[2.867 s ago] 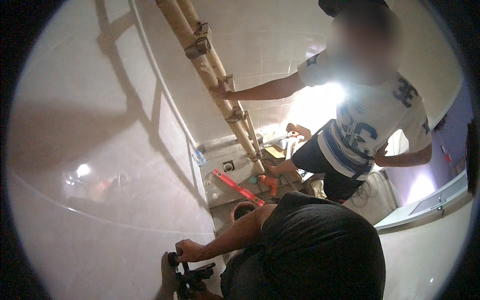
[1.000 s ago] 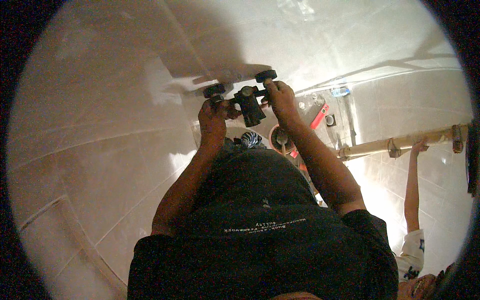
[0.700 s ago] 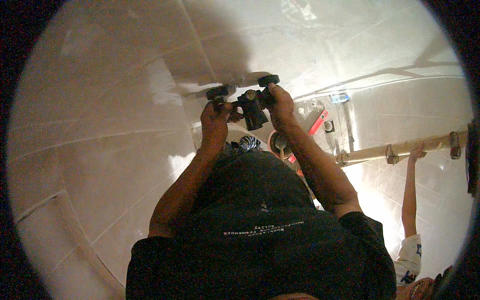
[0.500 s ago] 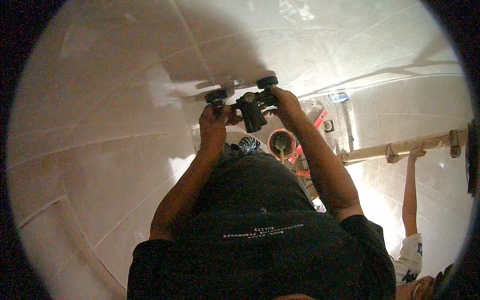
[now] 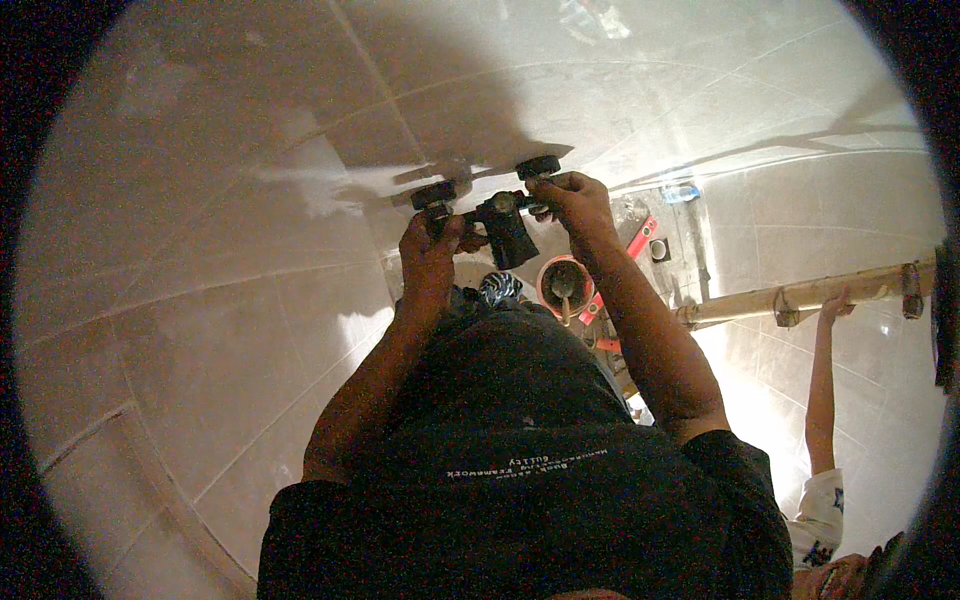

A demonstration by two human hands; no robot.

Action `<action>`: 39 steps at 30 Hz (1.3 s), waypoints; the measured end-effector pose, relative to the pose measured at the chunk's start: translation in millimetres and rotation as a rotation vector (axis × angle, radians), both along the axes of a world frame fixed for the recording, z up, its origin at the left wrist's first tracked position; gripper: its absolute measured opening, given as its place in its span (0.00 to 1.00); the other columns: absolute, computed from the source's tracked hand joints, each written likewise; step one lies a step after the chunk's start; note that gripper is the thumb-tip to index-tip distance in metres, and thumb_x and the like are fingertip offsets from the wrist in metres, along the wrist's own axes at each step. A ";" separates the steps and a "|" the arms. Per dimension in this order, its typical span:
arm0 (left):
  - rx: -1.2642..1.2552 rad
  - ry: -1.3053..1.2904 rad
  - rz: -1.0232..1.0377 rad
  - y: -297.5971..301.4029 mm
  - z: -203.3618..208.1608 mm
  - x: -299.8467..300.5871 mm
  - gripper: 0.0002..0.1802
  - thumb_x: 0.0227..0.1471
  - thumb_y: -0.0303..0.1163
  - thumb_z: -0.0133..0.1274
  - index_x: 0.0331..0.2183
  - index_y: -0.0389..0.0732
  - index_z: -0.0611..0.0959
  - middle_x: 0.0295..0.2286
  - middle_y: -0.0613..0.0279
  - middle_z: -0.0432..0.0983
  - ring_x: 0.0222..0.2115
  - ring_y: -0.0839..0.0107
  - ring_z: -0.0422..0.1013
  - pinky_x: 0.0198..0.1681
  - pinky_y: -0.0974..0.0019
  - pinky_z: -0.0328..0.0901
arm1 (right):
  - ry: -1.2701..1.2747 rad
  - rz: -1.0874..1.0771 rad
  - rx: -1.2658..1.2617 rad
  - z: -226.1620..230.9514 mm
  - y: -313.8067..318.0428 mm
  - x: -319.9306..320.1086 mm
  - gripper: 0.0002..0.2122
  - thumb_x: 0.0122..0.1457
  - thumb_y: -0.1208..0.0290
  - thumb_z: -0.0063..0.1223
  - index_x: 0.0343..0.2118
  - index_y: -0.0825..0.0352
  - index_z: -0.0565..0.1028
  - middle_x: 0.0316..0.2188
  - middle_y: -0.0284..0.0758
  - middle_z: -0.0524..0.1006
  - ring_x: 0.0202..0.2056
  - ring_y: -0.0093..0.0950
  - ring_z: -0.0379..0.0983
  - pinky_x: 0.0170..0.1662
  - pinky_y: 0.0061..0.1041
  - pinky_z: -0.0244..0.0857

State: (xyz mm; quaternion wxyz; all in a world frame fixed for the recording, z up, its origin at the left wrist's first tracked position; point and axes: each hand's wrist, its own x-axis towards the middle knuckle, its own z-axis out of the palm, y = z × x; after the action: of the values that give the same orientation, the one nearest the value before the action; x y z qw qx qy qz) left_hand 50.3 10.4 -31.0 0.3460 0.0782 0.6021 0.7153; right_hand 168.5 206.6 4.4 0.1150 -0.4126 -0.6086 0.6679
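Observation:
Against the pale tiled wall I hold a black double-cup suction lifter point(image 5: 510, 235), with two round pads joined by a bar and a dark cylinder hanging at its middle. My left hand point(image 5: 430, 255) is closed around the lifter's left end, just below the left pad. At the other end, below the right pad, the fingers of my right hand point(image 5: 577, 208) are curled on the lifter. Both pads sit at the wall surface; whether they are stuck to it I cannot tell.
On the floor below stand an orange bucket point(image 5: 541, 292) with a trowel point(image 5: 564, 286) in it and a red spirit level point(image 5: 641, 238). A clear bottle point(image 5: 682, 192) lies near the wall. At right another person's hand point(image 5: 836, 304) touches a wooden pole point(image 5: 745, 306).
My right hand has shifted slightly right and altered its finger grip on the lifter. My left hand stays at its end. The lifter shows little movement against the wall.

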 end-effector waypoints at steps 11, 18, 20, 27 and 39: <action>0.004 0.000 0.028 1.6 6.4 3.2 0.14 0.60 0.32 0.56 0.41 0.31 0.75 0.32 0.51 0.81 0.30 0.63 0.80 0.37 0.61 0.74 | 0.318 -0.236 -0.378 -20.5 -16.9 7.8 0.15 0.62 0.64 0.57 0.45 0.70 0.74 0.41 0.41 0.79 0.44 0.36 0.76 0.52 0.38 0.68; -0.019 0.041 -0.051 -3.4 5.5 3.1 0.19 0.58 0.38 0.58 0.42 0.32 0.77 0.33 0.54 0.81 0.31 0.64 0.79 0.37 0.61 0.74 | 0.377 -0.286 -0.507 -15.0 -23.7 6.4 0.15 0.61 0.63 0.57 0.45 0.69 0.75 0.42 0.41 0.79 0.45 0.36 0.76 0.53 0.41 0.65; 0.014 0.053 -0.031 -2.5 2.1 3.7 0.20 0.58 0.40 0.57 0.41 0.31 0.77 0.33 0.53 0.81 0.31 0.65 0.79 0.37 0.60 0.74 | 0.347 -0.267 -0.391 -8.0 -25.0 5.5 0.15 0.61 0.63 0.57 0.44 0.69 0.75 0.42 0.41 0.79 0.44 0.34 0.76 0.51 0.40 0.66; 0.081 0.052 -0.001 -1.3 2.7 3.0 0.13 0.60 0.33 0.56 0.40 0.31 0.76 0.29 0.53 0.81 0.30 0.63 0.80 0.37 0.60 0.74 | 0.257 -0.292 -0.258 -19.8 -20.7 3.8 0.14 0.61 0.65 0.57 0.42 0.72 0.76 0.39 0.40 0.79 0.41 0.32 0.77 0.46 0.33 0.70; 0.049 0.015 0.047 -0.4 -1.8 5.3 0.12 0.59 0.29 0.56 0.40 0.31 0.75 0.32 0.51 0.81 0.29 0.64 0.79 0.36 0.61 0.74 | 0.143 -0.202 0.001 -16.5 -13.0 6.8 0.14 0.58 0.65 0.62 0.37 0.73 0.77 0.30 0.40 0.80 0.30 0.28 0.76 0.40 0.29 0.70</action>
State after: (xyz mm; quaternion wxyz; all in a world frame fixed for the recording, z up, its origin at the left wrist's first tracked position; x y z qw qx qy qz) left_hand 55.6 10.1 -32.8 0.3225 0.0777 0.5887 0.7371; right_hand 175.3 193.6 -12.1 0.2251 -0.4233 -0.5546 0.6802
